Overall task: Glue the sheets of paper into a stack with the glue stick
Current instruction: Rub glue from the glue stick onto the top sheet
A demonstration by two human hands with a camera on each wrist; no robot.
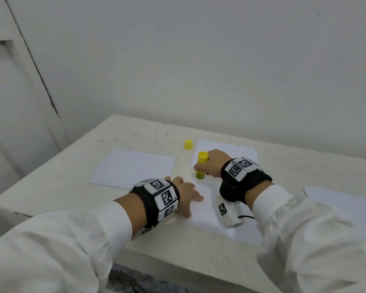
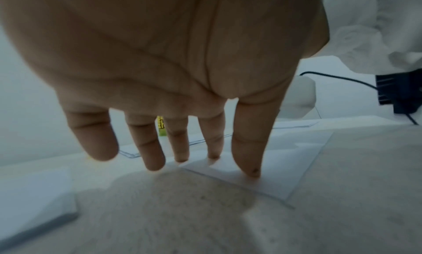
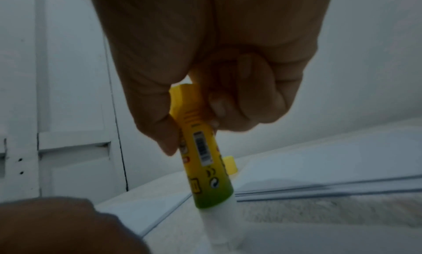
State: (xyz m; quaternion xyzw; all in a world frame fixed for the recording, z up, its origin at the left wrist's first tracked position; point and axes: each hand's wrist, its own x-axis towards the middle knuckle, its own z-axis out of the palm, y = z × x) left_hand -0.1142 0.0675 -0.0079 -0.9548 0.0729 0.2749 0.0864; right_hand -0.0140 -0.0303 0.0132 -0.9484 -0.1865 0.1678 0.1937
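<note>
- Step in hand: gluing. Right hand [image 1: 212, 163] fist-wraps the glue stick [image 1: 201, 165], white tip down on the near sheet [image 1: 207, 210] at its far edge.
- Left hand [image 1: 185, 194] flat, fingers [image 2: 247, 146] spread, pinning that sheet to the tabletop [image 1: 57, 187].
- Cap [image 1: 188, 144] stands apart; other sheets [image 1: 133, 166] lie around.
- Next, likely: sweep glue across, then lay a sheet on squarely.

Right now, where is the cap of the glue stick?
In the head view the cap stands on the table beyond the glue stick, in the gap between the two far sheets, touched by neither hand.
</note>
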